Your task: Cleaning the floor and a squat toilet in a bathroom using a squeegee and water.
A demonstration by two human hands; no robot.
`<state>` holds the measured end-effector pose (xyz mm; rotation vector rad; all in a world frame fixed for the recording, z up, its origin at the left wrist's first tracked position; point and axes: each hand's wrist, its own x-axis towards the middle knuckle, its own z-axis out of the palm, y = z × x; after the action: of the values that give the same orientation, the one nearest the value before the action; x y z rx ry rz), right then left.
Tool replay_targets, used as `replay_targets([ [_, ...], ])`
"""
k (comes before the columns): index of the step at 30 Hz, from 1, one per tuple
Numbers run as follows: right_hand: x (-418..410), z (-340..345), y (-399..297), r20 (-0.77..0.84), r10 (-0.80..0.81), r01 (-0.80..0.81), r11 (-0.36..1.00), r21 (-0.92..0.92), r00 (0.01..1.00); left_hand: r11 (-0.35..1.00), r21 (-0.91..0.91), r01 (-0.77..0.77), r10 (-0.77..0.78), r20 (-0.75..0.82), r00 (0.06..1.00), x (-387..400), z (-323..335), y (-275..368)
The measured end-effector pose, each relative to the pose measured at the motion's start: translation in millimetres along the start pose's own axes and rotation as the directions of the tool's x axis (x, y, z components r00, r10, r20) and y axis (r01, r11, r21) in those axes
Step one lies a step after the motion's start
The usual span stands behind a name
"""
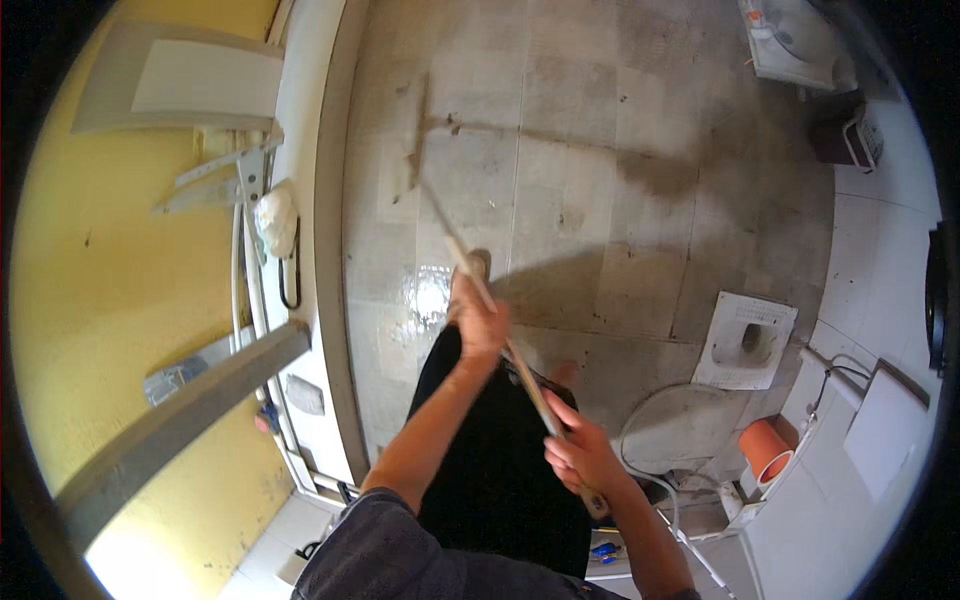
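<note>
My left hand (478, 319) grips the middle of a long pale handle (534, 379). Closer to my body, my right hand (581, 442) is wrapped around the same handle near its lower end. The handle slants away over the tiled floor (570, 262) to a narrow, blurred head (420, 139), which looks like that of a floor squeegee. This head lies on wet tiles to the left, near the foot of the white ledge. Dark, dirty water streaks the tiles beside it. One of my feet (480, 262) shows partly behind my left hand.
A squat toilet pan (742, 341) is set in the floor at right, with a grey hose (626, 439) and an orange bucket (765, 450) nearby. A washbasin (802, 45) and a dark basket (844, 135) stand far right. Along the left run a white ledge (300, 142) and a grey bar (187, 427).
</note>
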<state>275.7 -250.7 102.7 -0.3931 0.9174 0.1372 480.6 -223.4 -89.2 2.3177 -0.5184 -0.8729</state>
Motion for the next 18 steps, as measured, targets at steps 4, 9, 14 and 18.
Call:
replay_targets([
  [4, 97, 49, -81, 0.079, 0.091, -0.091, 0.996, -0.002, 0.993, 0.975, 0.041, 0.219, -0.218, -0.031, 0.976, 122, -59, -5],
  [9, 171, 101, -129, 0.305, 0.11, -0.156, 0.979, 0.131, 0.946, 0.921, 0.367, 0.129, -0.072, -0.163, 0.984, 251, -127, -83],
  [14, 111, 25, -113, -0.022, 0.136, -0.129, 0.97, 0.207, 0.99, 0.875, 0.445, 0.192, -0.332, 0.261, 0.907, 175, -5, 9],
  [18, 29, 34, -101, -0.192, 0.132, -0.085, 0.968, 0.237, 0.973, 0.403, 0.636, -0.658, 0.397, 0.526, 0.752, 116, 28, -12],
])
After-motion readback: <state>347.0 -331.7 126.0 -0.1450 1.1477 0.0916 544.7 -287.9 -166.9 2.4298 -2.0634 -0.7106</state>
